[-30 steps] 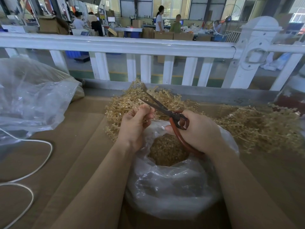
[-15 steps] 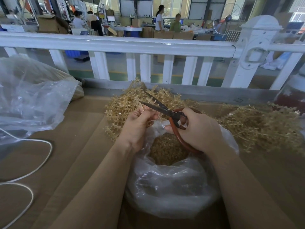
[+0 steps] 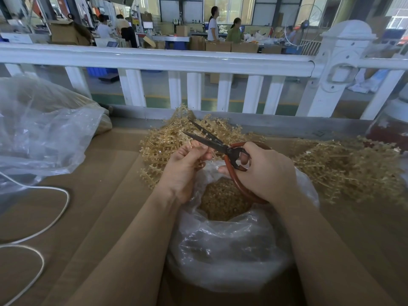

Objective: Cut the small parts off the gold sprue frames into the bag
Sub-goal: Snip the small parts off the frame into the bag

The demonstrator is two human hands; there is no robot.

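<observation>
My left hand (image 3: pixel 184 167) pinches a thin gold sprue frame (image 3: pixel 199 149) just above the open mouth of a clear plastic bag (image 3: pixel 227 250). My right hand (image 3: pixel 265 171) grips red-handled scissors (image 3: pixel 220 146); their dark blades are parted and point up and left over the frame. Inside the bag lies a heap of small gold parts (image 3: pixel 223 199). A pile of gold sprue frames (image 3: pixel 163 142) sits behind my left hand, and another pile (image 3: pixel 344 166) spreads to the right.
The work lies on brown cardboard (image 3: pixel 99 195). A large crumpled clear bag (image 3: pixel 42 133) fills the left side, with a white cable (image 3: pixel 44 221) looping below it. A white railing (image 3: pixel 167 60) runs across the back; people stand far behind it.
The scissor blades have opened wider and swung up a little. My left hand's fingers have shifted on the sprue frame. Both hands stay over the bag.
</observation>
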